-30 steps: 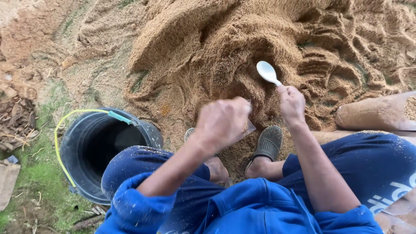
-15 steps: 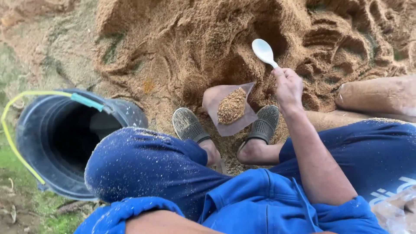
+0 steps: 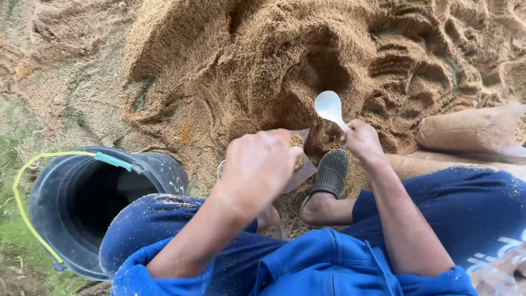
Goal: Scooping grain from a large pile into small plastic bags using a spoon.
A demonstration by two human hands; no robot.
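- a person in blue clothes squats at the foot of a large heap of tan sand (image 3: pixel 285 60), both feet in dark perforated slip-on shoes (image 3: pixel 329 172)
- the right hand (image 3: pixel 361 140) is closed round the handle of a white plastic spoon (image 3: pixel 329 107), its bowl raised over a scooped hollow in the heap
- the left hand (image 3: pixel 257 164) is curled over a small brownish sheet (image 3: pixel 300 164) carrying a little sand; it lies between the feet, just beside the right shoe; whether the fingers pinch it cannot be told, as the back of the hand hides them
- the two hands are apart, the spoon well above the sheet
- a black bucket (image 3: pixel 93 208) with a yellow and teal handle stands to the person's left, near the knee, on grassy ground
- a tan sack (image 3: pixel 471 134) lies at the right edge
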